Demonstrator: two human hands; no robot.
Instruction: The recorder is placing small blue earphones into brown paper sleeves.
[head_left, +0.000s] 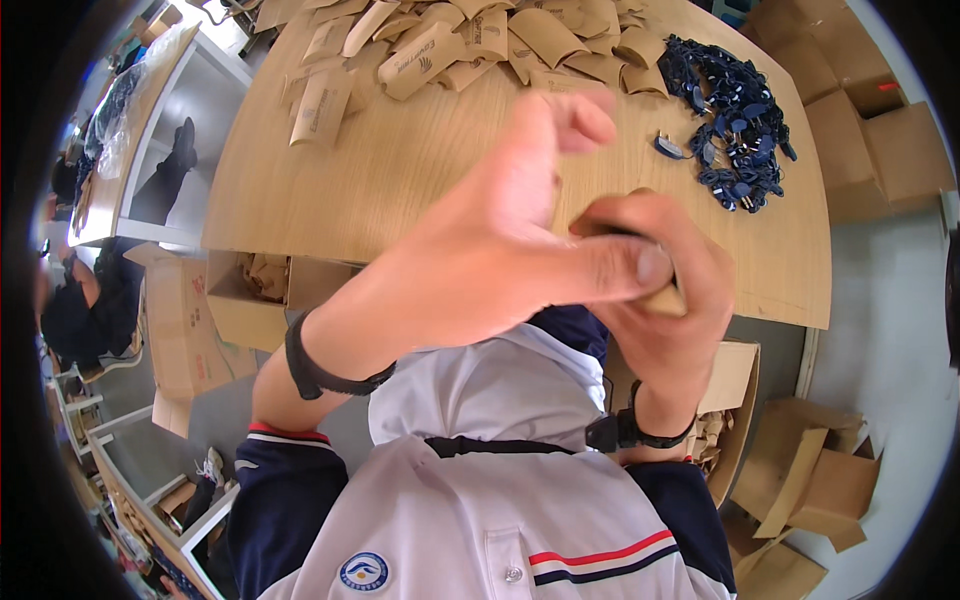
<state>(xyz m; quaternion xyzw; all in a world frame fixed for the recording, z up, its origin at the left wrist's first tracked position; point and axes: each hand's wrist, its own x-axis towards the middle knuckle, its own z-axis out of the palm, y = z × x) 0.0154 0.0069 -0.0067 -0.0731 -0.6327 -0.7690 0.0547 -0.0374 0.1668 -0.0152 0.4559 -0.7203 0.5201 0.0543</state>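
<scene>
My right hand point(690, 270) is wrapped round a small brown cardboard pillow box point(668, 299), most of it hidden by fingers. My left hand point(500, 220) reaches across, its thumb stretched out and pressing at the box's end. The other left fingers are raised away from the box, partly curled and slightly blurred, with nothing seen in them. Both hands are above the near part of the wooden table point(330, 200). Beyond them lies a heap of similar brown pillow boxes point(420, 65), some with dark print.
Black cables with plugs point(740, 140) are piled at the table's right, with one plug point(668, 147) lying apart. Open cartons stand below the table at left point(245, 310) and right point(735, 375). More cartons point(810, 470) lie on the right-hand floor. White-framed shelving point(190, 130) stands left.
</scene>
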